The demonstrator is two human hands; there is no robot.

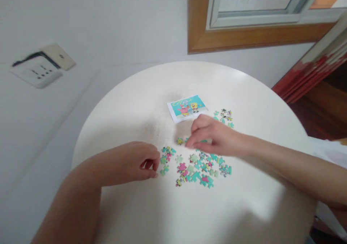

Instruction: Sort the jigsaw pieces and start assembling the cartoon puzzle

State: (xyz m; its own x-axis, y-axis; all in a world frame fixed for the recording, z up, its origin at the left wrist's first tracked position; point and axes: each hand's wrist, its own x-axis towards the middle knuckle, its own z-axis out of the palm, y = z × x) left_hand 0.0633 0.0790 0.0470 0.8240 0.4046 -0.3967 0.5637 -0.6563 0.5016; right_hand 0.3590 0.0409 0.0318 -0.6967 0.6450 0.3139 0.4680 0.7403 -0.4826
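Jigsaw puzzle pieces [195, 176] in teal, pink, pale green and yellow lie loose in a cluster on a round white table [130, 215]. My left hand [146, 160] rests at the cluster's left side, thumb and fingertips curled together beside a small group of pieces [164, 170]. Whether a piece is pinched there I cannot make out. Above the far edge of the cluster is my right hand [207, 135], its fingers drawn into a pinch near a yellow piece [179, 141]. Its fingertips hide what they may hold. The hand covers some pieces behind it.
A printed picture card [187, 107] with cartoon figures lies beyond my right hand. More pieces [229, 118] are scattered to the card's right. Behind the table stand a white wall with a socket [36, 70], a wood-framed window [199, 38] and a red curtain [309, 74].
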